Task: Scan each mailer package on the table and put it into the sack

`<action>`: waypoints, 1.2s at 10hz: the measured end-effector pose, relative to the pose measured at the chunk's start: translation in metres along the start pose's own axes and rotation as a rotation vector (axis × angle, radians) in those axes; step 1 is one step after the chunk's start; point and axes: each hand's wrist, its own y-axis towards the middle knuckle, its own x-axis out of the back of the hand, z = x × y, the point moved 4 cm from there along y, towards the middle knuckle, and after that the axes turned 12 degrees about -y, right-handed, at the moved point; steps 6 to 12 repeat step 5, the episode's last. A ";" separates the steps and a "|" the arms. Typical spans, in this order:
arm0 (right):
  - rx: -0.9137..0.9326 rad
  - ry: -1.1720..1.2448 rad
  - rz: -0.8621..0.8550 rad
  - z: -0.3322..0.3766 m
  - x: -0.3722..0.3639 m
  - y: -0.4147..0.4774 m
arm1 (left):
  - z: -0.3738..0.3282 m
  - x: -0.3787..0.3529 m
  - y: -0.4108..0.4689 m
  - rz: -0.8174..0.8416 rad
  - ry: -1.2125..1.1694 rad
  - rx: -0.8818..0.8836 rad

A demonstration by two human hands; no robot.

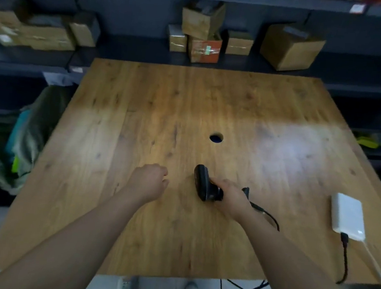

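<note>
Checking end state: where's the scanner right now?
Head view: the scanner is in the right hand, low over the table near its front middle, just below the round hole.

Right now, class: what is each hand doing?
Left hand: loosely curled, holding nothing.
Right hand: closed on the black scanner.

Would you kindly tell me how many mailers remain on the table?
0. The table holds only the scanner in the right hand and a white charger; none seem hidden.
</note>
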 end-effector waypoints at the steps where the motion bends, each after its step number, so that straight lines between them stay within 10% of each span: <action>1: -0.014 -0.012 0.048 -0.004 -0.001 -0.001 | 0.003 -0.003 -0.008 0.003 -0.003 0.063; 12: -0.022 0.000 0.047 0.006 0.014 -0.012 | 0.007 0.009 -0.018 -0.043 0.033 0.096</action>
